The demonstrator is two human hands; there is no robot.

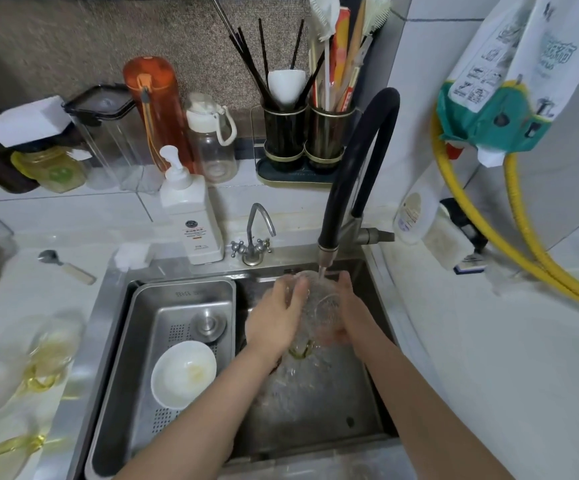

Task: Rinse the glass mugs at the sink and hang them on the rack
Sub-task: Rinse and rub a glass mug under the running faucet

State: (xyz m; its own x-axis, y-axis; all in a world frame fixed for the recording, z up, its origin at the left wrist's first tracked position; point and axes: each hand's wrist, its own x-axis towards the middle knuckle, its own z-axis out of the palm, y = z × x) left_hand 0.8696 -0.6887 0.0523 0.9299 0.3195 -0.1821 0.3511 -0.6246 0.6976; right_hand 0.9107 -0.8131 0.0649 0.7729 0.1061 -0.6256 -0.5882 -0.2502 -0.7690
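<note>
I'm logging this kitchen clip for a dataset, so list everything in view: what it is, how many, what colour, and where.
Clear glass mug: one, under the running water, held over the sink.
Black arched faucet: one, behind the sink, running.
Small chrome tap: one, left of the faucet.
Steel drain tray: one, in the sink's left part.
White ceramic bowl: one, in the tray.
White pump bottle: one, on the sink's back edge.
Orange tall bottle: one, back counter.
Black utensil holders: two, back counter.
Yellow hoses: two, right wall.
Clear glass mugs with yellow handles: several, blurred, left counter.
Left hand, right hand: both gripping the mug.
</note>
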